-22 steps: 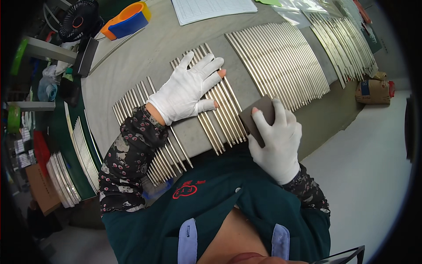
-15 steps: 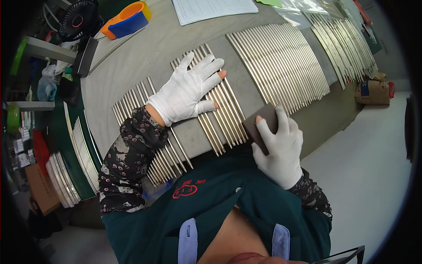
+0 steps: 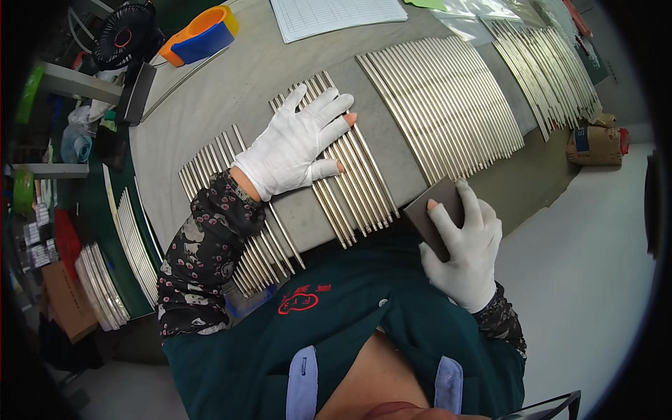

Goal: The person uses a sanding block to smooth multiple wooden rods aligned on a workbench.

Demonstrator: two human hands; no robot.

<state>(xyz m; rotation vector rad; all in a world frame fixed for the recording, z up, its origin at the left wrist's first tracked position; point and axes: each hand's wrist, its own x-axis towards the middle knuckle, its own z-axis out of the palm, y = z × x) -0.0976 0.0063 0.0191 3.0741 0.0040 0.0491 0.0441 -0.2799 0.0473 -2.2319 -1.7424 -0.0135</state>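
My left hand (image 3: 290, 145), in a white glove with bare thumb and index fingertips, lies flat with fingers spread across a middle group of slim shiny metal rods (image 3: 358, 183). My right hand (image 3: 467, 257), gloved alike, grips a dark grey-brown rectangular pad (image 3: 424, 218) between thumb and fingers. The pad is tilted, near the table's front edge, just right of the middle rods' near ends. Under and beside my left forearm is another group of rods (image 3: 255, 260). To the right, a wide row of rods (image 3: 441, 105) lies side by side.
More rods (image 3: 549, 80) lie at the far right, beside a brown packet (image 3: 596, 145). A printed sheet (image 3: 336, 15) and an orange-and-blue tape dispenser (image 3: 199, 38) are at the back, near a black fan (image 3: 124, 36). Further rods (image 3: 133, 238) stand lower left.
My right hand and the pad have shifted right and slightly toward me, away from the middle rods' near ends. The left hand stays in place on the rods.
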